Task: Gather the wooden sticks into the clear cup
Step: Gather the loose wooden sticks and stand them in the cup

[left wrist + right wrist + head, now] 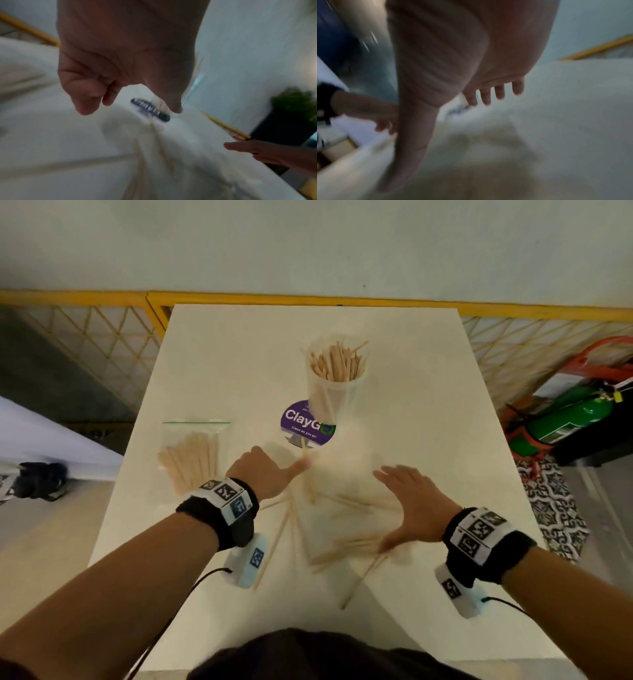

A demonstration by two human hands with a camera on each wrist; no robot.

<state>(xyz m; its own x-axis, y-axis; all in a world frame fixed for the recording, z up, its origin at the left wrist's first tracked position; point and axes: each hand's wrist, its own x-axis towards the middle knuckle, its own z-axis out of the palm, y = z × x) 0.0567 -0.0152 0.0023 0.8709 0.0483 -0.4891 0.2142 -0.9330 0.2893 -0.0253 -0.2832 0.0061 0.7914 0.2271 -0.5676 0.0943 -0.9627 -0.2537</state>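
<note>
Both hands over loose wooden sticks [342,546] on the white counter [428,392], clear cup [334,378] behind them.

Right hand [409,501] flat, fingers [500,92] straight and spread, holding nothing, thumb near a stick cluster. Left hand [265,474]: fingers [82,92] curled under, thumb out; whether it holds a stick I can't tell, too blurred. Cup upright, mid-counter, already packed with sticks, just beside a purple ClayGo sticker [301,421]. Zip bag [193,453] of more sticks lies left of the left hand.
</note>
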